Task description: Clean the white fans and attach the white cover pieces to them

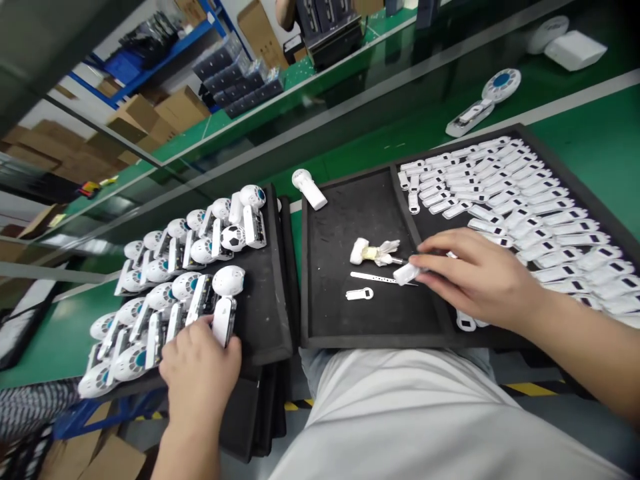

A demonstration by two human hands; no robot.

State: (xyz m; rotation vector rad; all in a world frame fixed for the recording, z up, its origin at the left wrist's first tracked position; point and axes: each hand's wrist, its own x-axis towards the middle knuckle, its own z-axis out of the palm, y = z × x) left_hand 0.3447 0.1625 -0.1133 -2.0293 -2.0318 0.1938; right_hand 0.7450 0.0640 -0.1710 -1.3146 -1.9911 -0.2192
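Observation:
My left hand (pixel 200 367) is closed round the handle of a white round-headed device (pixel 229 281) at the near right end of the rows on the left tray (pixel 270 327). Between the thumb and fingers of my right hand (pixel 475 277) is a small white plastic piece (pixel 406 273), held over the divided black tray (pixel 350 340). Just left of it lies a white T-shaped item with a crumpled clear wrapping (pixel 373 252). A thin white perforated strip (pixel 373 277) and a flat white cover with a dark window (pixel 360 294) lie nearby.
Rows of white covers (pixel 530 230) fill the divided tray's right side. A white device (pixel 309 189) lies at its back edge, and another with a blue-patterned head (pixel 483 103) lies farther right. Cardboard boxes (pixel 185 110) and a person's arm (pixel 285 12) are beyond the bench.

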